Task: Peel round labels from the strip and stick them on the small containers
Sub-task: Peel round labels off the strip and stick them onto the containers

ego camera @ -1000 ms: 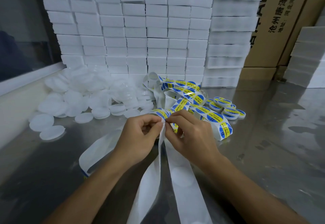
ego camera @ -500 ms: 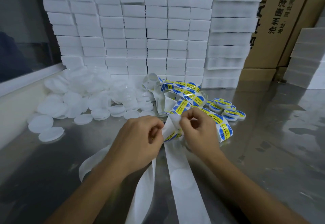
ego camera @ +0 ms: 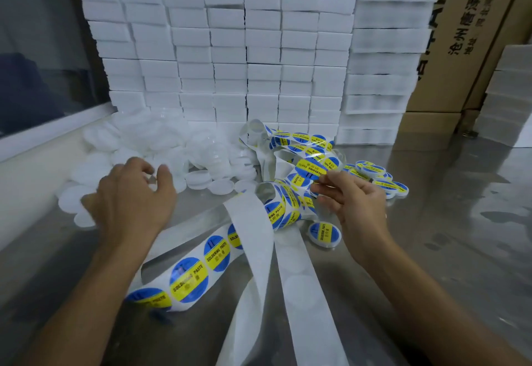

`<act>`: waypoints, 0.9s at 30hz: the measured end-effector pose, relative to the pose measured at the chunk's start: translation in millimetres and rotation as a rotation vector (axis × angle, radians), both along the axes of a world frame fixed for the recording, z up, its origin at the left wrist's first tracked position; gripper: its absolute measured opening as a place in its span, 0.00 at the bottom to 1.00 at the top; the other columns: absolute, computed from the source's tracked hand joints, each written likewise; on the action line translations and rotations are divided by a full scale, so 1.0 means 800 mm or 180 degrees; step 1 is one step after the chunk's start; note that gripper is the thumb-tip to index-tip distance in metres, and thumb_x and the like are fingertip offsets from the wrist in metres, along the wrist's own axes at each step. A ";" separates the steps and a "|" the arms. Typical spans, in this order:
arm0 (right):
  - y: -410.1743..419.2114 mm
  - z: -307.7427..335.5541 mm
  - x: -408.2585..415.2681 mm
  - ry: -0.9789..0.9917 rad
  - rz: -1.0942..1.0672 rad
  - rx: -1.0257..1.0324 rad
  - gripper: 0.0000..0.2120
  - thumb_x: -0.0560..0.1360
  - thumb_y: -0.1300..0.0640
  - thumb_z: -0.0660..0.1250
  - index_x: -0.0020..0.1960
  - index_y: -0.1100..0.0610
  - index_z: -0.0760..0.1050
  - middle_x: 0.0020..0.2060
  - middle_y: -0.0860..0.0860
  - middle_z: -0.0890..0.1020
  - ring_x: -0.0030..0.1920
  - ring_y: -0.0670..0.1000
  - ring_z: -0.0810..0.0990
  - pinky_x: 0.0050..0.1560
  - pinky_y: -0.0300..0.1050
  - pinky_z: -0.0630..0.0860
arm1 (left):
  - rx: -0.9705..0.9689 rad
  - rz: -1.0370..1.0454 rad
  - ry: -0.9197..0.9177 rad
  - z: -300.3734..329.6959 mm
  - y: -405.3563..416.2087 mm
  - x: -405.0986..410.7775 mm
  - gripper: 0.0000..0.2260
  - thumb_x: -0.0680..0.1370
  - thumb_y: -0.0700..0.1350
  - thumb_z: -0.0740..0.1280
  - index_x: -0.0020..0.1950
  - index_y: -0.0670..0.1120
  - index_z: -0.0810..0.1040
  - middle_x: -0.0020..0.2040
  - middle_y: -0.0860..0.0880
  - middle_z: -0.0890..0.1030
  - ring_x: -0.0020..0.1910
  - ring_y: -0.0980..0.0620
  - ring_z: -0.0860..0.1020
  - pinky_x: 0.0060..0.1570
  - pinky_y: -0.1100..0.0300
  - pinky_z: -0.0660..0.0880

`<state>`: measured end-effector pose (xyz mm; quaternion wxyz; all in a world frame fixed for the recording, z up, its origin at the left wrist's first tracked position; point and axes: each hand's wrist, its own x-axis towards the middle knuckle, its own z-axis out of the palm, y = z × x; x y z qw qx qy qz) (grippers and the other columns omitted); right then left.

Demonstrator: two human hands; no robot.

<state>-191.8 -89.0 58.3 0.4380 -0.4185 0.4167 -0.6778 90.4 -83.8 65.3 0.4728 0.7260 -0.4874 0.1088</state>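
label in right hand, left hand over the blank containers

head view: right hand [ego camera: 358, 207] pinches one peeled round label [ego camera: 312, 168] betw thumb and fingertips, label held up off the table, blue/yellow w/ "soldering paste" text, just above the tangle of label strip [ego camera: 283, 207]. left hand [ego camera: 129, 201] hovers over the near edge of the pile of unlabelled white containers [ego camera: 172, 150], fingers loosely curled and spread, holding nothing that shows; cannot tell if fingertips touch a container, hand is motion-blurred.

strip runs from the coil at centre down toward the person: one stretch w/ labels on it [ego camera: 190, 273] lies under the left forearm, bare backing tails [ego camera: 305, 293] w/ round empty spots trail to the bottom edge. all on a shiny metal table [ego camera: 431, 250].

one labelled container [ego camera: 324, 234] sits alone just beside the right wrist. more labelled containers [ego camera: 377, 177] grouped right of the coil, behind the right hand.

behind: wall of stacked white foam blocks [ego camera: 230, 57], taller foam tray stack [ego camera: 383, 57] to its right, cardboard cartons [ego camera: 475, 34] w/ printed characters at back.
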 end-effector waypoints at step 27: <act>-0.004 -0.012 0.005 0.0685 -0.0410 -0.0168 0.02 0.74 0.57 0.74 0.46 0.51 0.83 0.55 0.58 0.81 0.48 0.52 0.85 0.49 0.57 0.82 | 0.1365 -0.0580 -0.0633 -0.035 -0.015 0.001 0.09 0.75 0.37 0.64 0.37 0.45 0.79 0.38 0.48 0.78 0.35 0.50 0.74 0.32 0.57 0.69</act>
